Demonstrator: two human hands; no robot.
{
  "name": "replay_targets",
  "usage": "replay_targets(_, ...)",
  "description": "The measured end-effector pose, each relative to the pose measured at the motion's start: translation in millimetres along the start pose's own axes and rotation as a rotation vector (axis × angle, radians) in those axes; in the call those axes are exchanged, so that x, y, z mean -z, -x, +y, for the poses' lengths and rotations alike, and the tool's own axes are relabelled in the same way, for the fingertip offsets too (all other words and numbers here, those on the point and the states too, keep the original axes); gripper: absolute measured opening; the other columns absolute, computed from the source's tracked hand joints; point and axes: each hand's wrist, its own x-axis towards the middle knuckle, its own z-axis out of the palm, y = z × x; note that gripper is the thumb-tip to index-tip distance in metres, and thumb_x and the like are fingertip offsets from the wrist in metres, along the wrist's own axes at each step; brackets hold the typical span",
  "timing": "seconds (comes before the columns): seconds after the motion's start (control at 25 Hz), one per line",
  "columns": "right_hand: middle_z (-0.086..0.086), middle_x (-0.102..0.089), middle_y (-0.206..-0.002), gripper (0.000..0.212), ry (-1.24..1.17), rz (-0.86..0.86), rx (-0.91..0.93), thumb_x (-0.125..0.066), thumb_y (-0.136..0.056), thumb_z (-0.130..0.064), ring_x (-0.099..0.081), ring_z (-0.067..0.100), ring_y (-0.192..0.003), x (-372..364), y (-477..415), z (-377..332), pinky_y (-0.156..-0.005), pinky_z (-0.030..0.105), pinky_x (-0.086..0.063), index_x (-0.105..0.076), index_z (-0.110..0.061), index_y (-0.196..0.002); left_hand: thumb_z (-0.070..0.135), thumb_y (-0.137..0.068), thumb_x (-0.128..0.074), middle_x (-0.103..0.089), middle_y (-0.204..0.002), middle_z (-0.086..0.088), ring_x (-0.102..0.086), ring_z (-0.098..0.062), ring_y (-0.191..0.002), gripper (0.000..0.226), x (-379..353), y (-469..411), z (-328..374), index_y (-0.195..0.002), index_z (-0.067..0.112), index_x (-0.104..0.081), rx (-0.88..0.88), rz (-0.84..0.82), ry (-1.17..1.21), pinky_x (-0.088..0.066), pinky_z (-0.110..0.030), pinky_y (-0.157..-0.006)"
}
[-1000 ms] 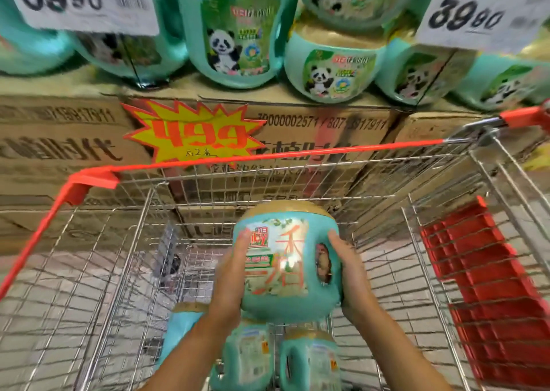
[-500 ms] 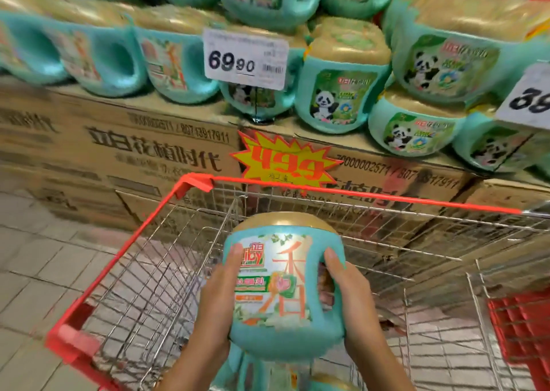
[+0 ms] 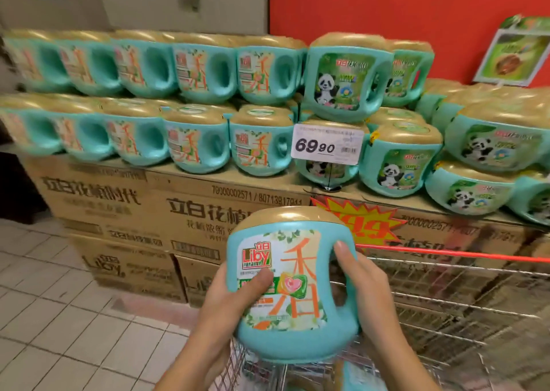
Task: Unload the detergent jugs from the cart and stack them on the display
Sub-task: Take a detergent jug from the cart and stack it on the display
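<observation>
Head view. One teal detergent jug (image 3: 291,283) is held upright at chest level, above the near corner of the wire cart (image 3: 446,307) and short of the display (image 3: 268,182).

The left hand (image 3: 226,310) cups the jug's side, with its thumb lying across the front label. The right hand (image 3: 363,295) wraps its fingers round the handle. Both grips are closed firmly on the jug.

The display carries two tiers of jugs on cardboard cases (image 3: 98,194). The matching-label rows (image 3: 205,69) sit left of the price tag (image 3: 327,146), and the panda-label jugs (image 3: 345,78) sit to its right.

Recommendation: place the jug with its own label group. Set its base flat across the gold caps beneath, label outward and handle aligned with its neighbours. Release only once it is seated, since a rounded base on domed caps could rock.
</observation>
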Motion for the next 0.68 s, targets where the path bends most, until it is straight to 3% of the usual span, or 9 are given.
replay_targets(0.08, 0.013, -0.071, -0.087, 0.045, -0.01, -0.078, -0.014, -0.066, -0.074, -0.05, -0.065, 0.027, -0.076, -27, -2, -5, -0.068, 0.04, -0.053, -0.07, -0.008, -0.09, 0.03, -0.048, -0.095, -0.074, -0.103, -0.017, -0.073, -0.037, -0.088, 0.075, 23, -5, 21, -0.114, 0.015, -0.063, -0.043, -0.018, 0.0, -0.061, -0.045, -0.067)
replay_targets(0.2, 0.001, -0.072, -0.088, 0.042, 0.065, -0.196, 0.011, -0.067, -0.074, -0.049, -0.065, 0.017, -0.078, -53, -8, -17, -0.069, 0.024, -0.05, -0.068, -0.012, -0.095, 0.027, -0.042, -0.092, -0.074, -0.099, -0.019, -0.073, -0.037, -0.081, 0.067, 47, -14, 45, -0.104, 0.015, -0.068, -0.107, -0.005, 0.034, -0.059, -0.04, -0.058)
replay_targets(0.32, -0.009, -0.072, -0.108, 0.059, 0.181, -0.296, 0.027, -0.081, -0.067, -0.051, -0.069, 0.007, -0.094, -69, -19, -33, -0.068, 0.015, -0.051, -0.063, -0.027, -0.117, 0.036, -0.029, -0.098, -0.075, -0.097, -0.02, -0.073, -0.038, -0.079, 0.071, 53, -29, 66, -0.092, 0.018, -0.072, -0.186, 0.018, 0.044, -0.059, -0.041, -0.058)
replay_targets(0.48, -0.015, -0.067, -0.118, 0.082, 0.183, -0.333, 0.1, -0.087, -0.052, -0.046, -0.068, 0.009, -0.104, -87, -50, -52, -0.078, 0.026, -0.058, -0.049, -0.043, -0.124, 0.043, -0.027, -0.097, -0.075, -0.098, -0.017, -0.073, -0.036, -0.082, 0.078, 48, -65, 96, -0.096, 0.019, -0.07, -0.314, 0.031, 0.031, -0.059, -0.041, -0.06)
replay_targets(0.6, -0.01, -0.061, -0.127, 0.106, 0.277, -0.315, 0.19, -0.092, -0.036, -0.049, -0.061, 0.014, -0.115, -99, -79, -70, -0.098, 0.041, -0.051, -0.042, -0.037, -0.129, 0.036, -0.041, -0.092, -0.075, -0.1, -0.013, -0.074, -0.031, -0.085, 0.068, 42, -95, 120, -0.102, 0.021, -0.068, -0.404, 0.007, -0.013, -0.059, -0.036, -0.06)
replay_targets(0.68, -0.011, -0.064, -0.121, 0.106, 0.332, -0.282, 0.279, -0.093, -0.032, -0.048, -0.063, 0.012, -0.113, -107, -103, -86, -0.097, 0.039, -0.052, -0.046, -0.034, -0.125, 0.036, -0.048, -0.088, -0.075, -0.105, -0.008, -0.073, -0.026, -0.091, 0.069, 40, -115, 140, -0.112, 0.025, -0.063, -0.459, -0.06, -0.099, -0.059, -0.031, -0.066)
